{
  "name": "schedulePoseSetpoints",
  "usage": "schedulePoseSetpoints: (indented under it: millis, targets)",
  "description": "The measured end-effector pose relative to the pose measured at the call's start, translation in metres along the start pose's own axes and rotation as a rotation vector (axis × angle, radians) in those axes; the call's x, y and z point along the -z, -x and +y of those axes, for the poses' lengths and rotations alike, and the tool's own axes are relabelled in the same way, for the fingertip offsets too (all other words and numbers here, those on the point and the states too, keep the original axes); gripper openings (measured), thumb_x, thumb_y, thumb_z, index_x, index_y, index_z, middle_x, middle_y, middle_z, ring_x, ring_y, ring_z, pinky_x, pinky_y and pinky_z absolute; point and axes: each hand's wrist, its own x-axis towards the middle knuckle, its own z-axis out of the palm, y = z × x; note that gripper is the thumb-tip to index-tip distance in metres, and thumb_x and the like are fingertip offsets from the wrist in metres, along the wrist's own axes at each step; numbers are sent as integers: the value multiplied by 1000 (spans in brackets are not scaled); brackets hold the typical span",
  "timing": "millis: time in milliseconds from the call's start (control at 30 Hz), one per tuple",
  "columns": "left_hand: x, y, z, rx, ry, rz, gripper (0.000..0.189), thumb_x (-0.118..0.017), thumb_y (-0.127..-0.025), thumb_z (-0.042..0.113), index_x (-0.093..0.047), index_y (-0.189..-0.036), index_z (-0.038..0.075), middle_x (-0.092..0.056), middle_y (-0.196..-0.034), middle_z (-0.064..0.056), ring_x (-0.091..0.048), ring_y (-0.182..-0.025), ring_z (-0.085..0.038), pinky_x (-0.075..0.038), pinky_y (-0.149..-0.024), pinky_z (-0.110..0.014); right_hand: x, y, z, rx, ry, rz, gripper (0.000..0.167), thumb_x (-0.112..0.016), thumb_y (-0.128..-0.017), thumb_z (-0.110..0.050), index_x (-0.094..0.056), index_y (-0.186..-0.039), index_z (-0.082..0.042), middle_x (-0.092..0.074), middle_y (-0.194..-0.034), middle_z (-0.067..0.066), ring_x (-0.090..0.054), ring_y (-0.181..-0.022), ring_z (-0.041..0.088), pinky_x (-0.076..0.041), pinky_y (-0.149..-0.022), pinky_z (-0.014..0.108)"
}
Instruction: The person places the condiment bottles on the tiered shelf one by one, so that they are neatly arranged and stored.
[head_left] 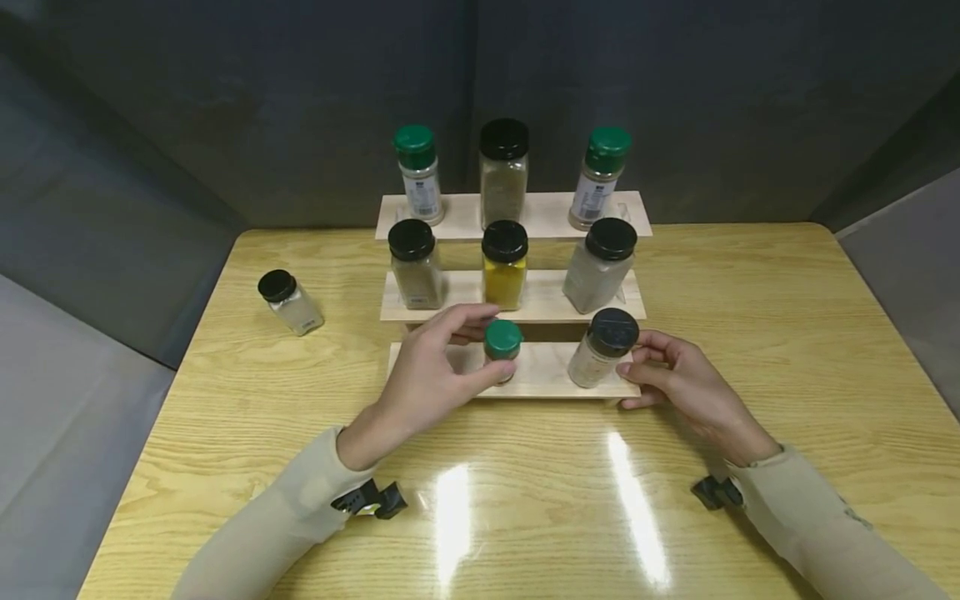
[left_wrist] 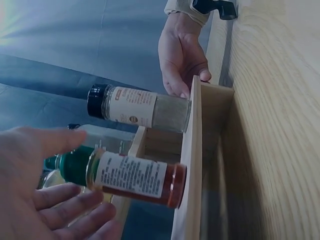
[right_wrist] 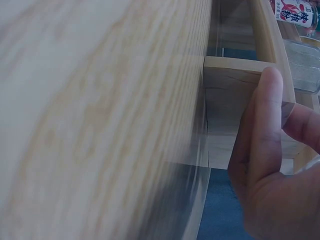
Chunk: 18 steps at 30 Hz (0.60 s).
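Observation:
A small jar with a green cap (head_left: 502, 337) stands on the lowest board of a three-step wooden spice rack (head_left: 546, 373). Its red contents and white label (left_wrist: 131, 175) show in the left wrist view. My left hand (head_left: 431, 367) is around this jar, thumb in front and fingers behind, loosely spread rather than closed on it. At the rack's lower right end, my right hand (head_left: 686, 382) pinches the board's end, with fingers (right_wrist: 270, 120) against the side and thumb over the top. A black-capped shaker (head_left: 592, 363) stands just beside that hand.
On the middle step stand three black-capped jars, the central one holding yellow powder (head_left: 504, 279). The top step bears two green-capped shakers and a tall black-capped jar (head_left: 503, 183). Left of the rack, another black-capped jar (head_left: 298, 310) is on the wooden table (head_left: 337, 292). Dark cloth hangs behind.

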Motion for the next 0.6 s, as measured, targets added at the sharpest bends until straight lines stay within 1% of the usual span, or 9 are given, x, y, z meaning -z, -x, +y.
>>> schedulePoseSetpoints:
  millis: [100,167,233,333,467,600]
  targets:
    - [3,3,-3,18,36,16,61,-97,-84,12,-69,-138,2,-76,-124,-6,-71,-114,-21,-60,-102,-41,0,0,0,2,3,-2,28,-68,-103,8,-59,-128,-1,-60,-102,9,-60,-77,12,-70,-75,38]
    - [7,7,-7,22,60,37,56,-96,-85,11,-71,-135,2,-76,-125,-7,-71,-114,-23,-60,-103,-44,0,0,0,0,4,-3,28,-68,-103,8,-58,-128,0,-60,-102,9,-59,-77,12,-70,-75,38]
    - [12,11,-12,11,76,64,48,-92,-89,9,-73,-132,0,-76,-125,-9,-71,-114,-25,-60,-103,-46,-1,0,0,-2,6,1,28,-68,-103,8,-58,-128,0,-59,-102,9,-60,-75,13,-70,-75,38]
    - [21,18,-18,-20,89,112,34,-84,-94,5,-74,-126,-3,-76,-124,-13,-72,-112,-30,-61,-100,-48,-1,0,0,-7,16,9,29,-68,-103,8,-57,-129,1,-59,-103,10,-63,-75,14,-70,-74,39]
    - [34,24,-25,-74,78,190,24,-76,-98,3,-76,-120,-6,-77,-120,-16,-73,-105,-27,-61,-97,-38,0,0,0,-6,28,14,28,-67,-103,7,-56,-129,3,-58,-104,11,-66,-75,15,-70,-74,40]
    - [52,29,-35,-99,43,279,19,-71,-100,2,-76,-114,-9,-78,-112,-20,-71,-99,-16,-59,-92,-26,0,0,1,-10,27,13,29,-67,-103,7,-55,-129,3,-57,-104,11,-65,-72,16,-70,-74,40]
